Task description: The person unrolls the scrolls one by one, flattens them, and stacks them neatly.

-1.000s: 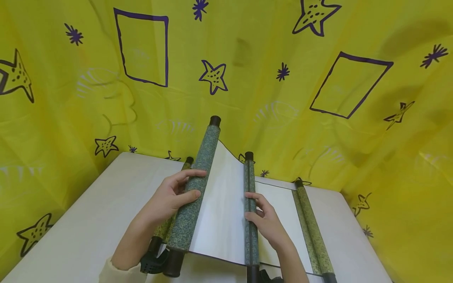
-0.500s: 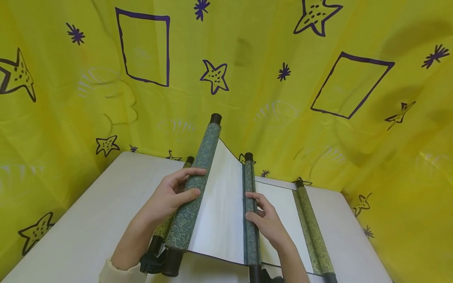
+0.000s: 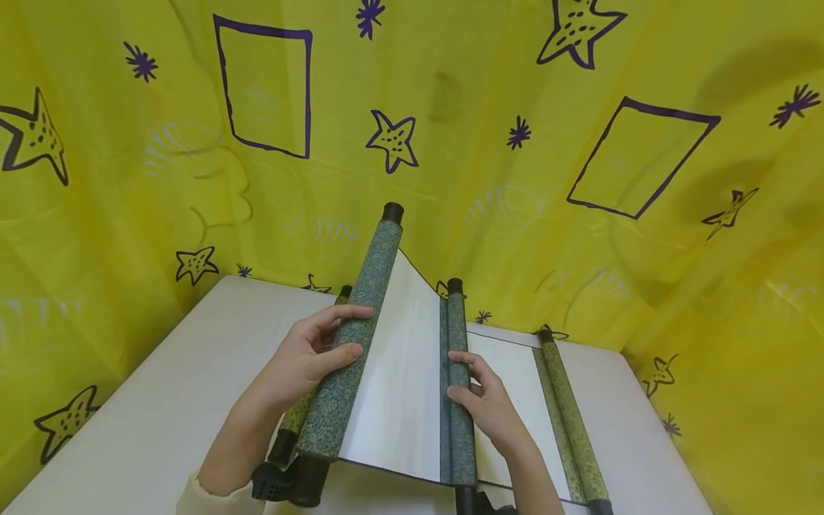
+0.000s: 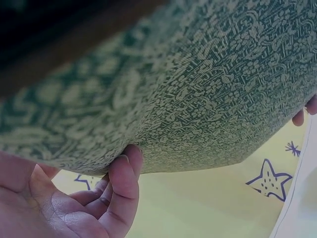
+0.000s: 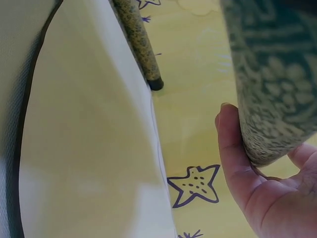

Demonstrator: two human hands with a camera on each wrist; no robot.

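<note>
A hanging scroll with blue-green floral brocade and black end knobs is held up, partly unrolled, in the head view. My left hand (image 3: 312,350) grips its thick roll (image 3: 360,300), thumb and fingers on either side. The right hand (image 3: 486,404) pinches the thin rod (image 3: 458,329) at the other end. Between them stretches blank white paper (image 3: 399,379), its upper edge sagging. In the left wrist view, patterned brocade (image 4: 213,99) fills the top, with curled left fingers (image 4: 124,183) at its lower edge. Right-hand fingers (image 5: 232,144) wrap the rod in the right wrist view.
Beneath the held scroll, a second scroll with a yellow-green rod (image 3: 573,422) lies partly unrolled on the white table (image 3: 174,379). Its left roll (image 3: 295,415) is mostly hidden. A yellow curtain (image 3: 450,172) with purple stars hangs behind the table.
The thin rod has turned in my right hand and shifted slightly right, so a wider blue-green strip shows beside it. The thick roll's top has risen a little.
</note>
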